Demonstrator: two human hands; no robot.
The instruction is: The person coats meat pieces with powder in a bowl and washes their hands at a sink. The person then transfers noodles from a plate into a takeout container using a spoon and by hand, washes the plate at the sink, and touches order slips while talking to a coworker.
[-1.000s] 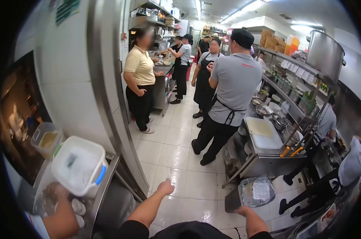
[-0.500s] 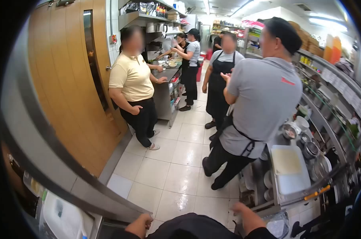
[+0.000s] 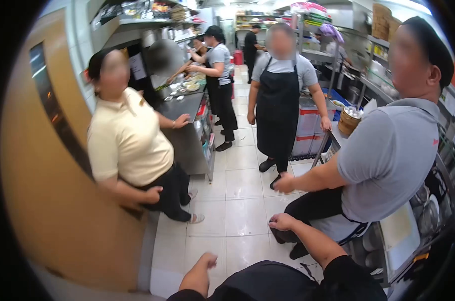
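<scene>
My left hand (image 3: 206,262) hangs low in front of me over the tiled floor, its fingers curled in and slightly blurred. Nothing shows in it. Farther right, my right hand (image 3: 283,221) is raised forward with its fingers bent inward, and no object is visible there either. Close by it is the dark-trousered leg of a co-worker in a grey shirt (image 3: 388,160). That person's own hand (image 3: 285,183) reaches out just above mine. A dark apron or top (image 3: 267,281) covers my front.
A person in a cream shirt (image 3: 129,135) stands left by the wooden door (image 3: 62,175). Ahead is a person in a black apron (image 3: 277,95). A steel counter (image 3: 187,108) lines the left; a bamboo steamer (image 3: 350,120) and a white tray (image 3: 398,231) are on the right. Tiled floor (image 3: 245,215) runs between.
I have moved forward past the door frame, and the people appear closer. My left hand has left the frame's edge. The grey-shirted co-worker has turned leftward and extended a hand.
</scene>
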